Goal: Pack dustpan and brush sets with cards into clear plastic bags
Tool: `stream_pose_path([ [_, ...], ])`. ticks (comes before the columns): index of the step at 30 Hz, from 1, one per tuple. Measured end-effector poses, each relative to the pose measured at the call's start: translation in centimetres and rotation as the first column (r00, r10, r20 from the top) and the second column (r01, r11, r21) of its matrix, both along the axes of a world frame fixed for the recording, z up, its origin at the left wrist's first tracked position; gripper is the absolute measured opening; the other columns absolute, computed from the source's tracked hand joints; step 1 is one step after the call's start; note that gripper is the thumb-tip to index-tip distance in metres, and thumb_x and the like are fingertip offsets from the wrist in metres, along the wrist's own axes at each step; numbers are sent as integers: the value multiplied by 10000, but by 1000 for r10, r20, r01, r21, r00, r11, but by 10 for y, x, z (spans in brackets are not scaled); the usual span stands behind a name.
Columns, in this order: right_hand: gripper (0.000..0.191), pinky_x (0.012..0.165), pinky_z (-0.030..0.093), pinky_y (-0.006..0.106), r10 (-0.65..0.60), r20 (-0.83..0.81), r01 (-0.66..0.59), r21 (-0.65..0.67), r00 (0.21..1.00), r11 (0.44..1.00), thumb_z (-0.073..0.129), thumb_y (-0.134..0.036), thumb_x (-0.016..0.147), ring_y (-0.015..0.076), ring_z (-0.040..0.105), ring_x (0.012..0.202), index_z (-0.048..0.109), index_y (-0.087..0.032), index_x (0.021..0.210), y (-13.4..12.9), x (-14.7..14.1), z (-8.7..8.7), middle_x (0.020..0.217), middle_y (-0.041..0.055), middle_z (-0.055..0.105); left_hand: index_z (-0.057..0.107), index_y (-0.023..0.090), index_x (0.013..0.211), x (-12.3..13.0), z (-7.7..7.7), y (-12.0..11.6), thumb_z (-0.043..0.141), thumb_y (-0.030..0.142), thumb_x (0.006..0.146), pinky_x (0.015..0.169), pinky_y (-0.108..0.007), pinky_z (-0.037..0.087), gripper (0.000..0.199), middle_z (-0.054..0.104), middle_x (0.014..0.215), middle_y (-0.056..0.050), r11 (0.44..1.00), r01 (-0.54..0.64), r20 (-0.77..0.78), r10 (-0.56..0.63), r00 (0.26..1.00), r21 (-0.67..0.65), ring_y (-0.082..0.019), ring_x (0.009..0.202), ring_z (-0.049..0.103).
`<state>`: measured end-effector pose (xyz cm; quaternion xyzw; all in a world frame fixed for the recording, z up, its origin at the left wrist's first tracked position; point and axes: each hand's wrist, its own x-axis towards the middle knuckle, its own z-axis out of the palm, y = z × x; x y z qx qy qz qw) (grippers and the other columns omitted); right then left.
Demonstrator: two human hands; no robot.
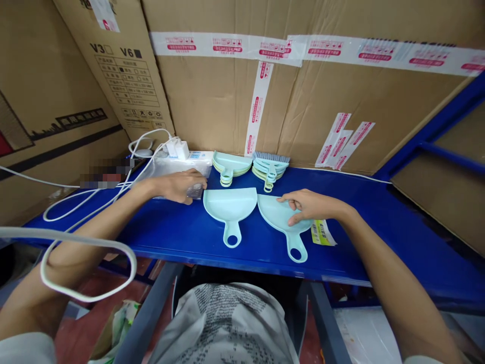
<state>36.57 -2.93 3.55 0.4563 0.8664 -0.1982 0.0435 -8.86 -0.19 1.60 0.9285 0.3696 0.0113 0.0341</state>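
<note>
My left hand (176,185) rests on a pile of clear plastic bags (159,169), its fingers curved and apart over their right end. Over the upper right of a light-blue dustpan (278,212) is my right hand (312,205), thumb and forefinger spread; whether it presses on the pan I cannot tell. A second light-blue dustpan (230,205) lies beside it, handle toward me. Behind them stand two small stacks: nested dustpans (231,164) on the left, and dustpans with a grey-bristled brush (271,163) on top at the right. A yellow-green printed card (323,233) sticks out by my right hand.
The blue table (170,230) is backed by large taped cardboard (212,96). White cables (87,202) and plugs (178,148) on a power strip are at the back left. One cable loop (132,263) hangs across my left forearm. A blue metal frame (428,121) rises at right.
</note>
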Motion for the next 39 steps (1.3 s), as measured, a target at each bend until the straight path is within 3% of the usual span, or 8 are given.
stream_pose_path([
  [4,881,813,462,346,4,1,-4,3,1000,1000,818,-691,705,304,651,951,702,-205,1431,2,1,-2,989,72,704,652,183,1272,-19,5,-1,706,172,712,1139,-448,484,562,663,1376,-113,997,6,-25,-8,1000,-78,-318,1356,549],
  [7,905,822,458,348,-2,-6,2,-3,1000,1000,829,-696,694,307,654,952,702,-185,1431,4,1,-3,996,81,709,578,189,1458,-14,18,-11,765,290,821,1181,-496,458,672,597,1509,-145,996,80,86,-76,993,-45,-335,1424,517],
  [10,905,817,456,347,-10,-3,10,-9,1000,1000,838,-675,692,309,652,954,697,-183,1438,4,0,-2,984,77,706,551,180,1508,19,31,-29,652,436,1015,1243,-501,390,564,564,1559,-165,988,152,241,-152,959,18,-309,1464,502],
  [12,900,819,457,351,-14,10,14,-6,1000,1000,820,-674,714,311,647,961,685,-182,1455,3,0,-1,988,75,704,630,183,1421,51,33,-39,558,460,1081,1189,-445,446,445,660,1448,-147,983,180,265,-182,947,31,-281,1365,603],
  [17,923,825,453,354,-16,47,15,27,999,1000,819,-674,718,310,643,967,683,-144,1460,0,0,1,1024,94,710,586,220,1548,98,7,-43,622,498,1058,1251,-423,401,565,550,1634,-122,945,325,173,-317,933,-24,-295,1552,469],
  [23,913,792,445,337,28,37,-30,51,999,998,762,-734,765,302,643,957,688,-146,1460,0,0,2,1010,97,711,553,249,1597,86,-9,-26,558,437,1097,1340,-447,281,534,356,1744,-89,879,428,165,-399,902,-210,-265,1662,245],
  [32,982,757,422,320,11,-2,-11,18,1000,1000,760,-743,761,262,610,915,643,-133,1521,1,1,0,1032,86,692,641,295,1524,85,-8,-20,667,317,1038,1343,-498,286,487,393,1723,-74,824,498,274,-430,860,-269,-285,1645,290],
  [39,970,752,424,310,-2,-48,3,23,999,1000,834,-671,727,244,600,884,650,-143,1520,2,4,-5,1005,70,683,690,336,1466,84,-10,-22,710,260,1001,1316,-538,340,471,451,1689,-75,830,500,325,-416,849,-246,-298,1619,354],
])
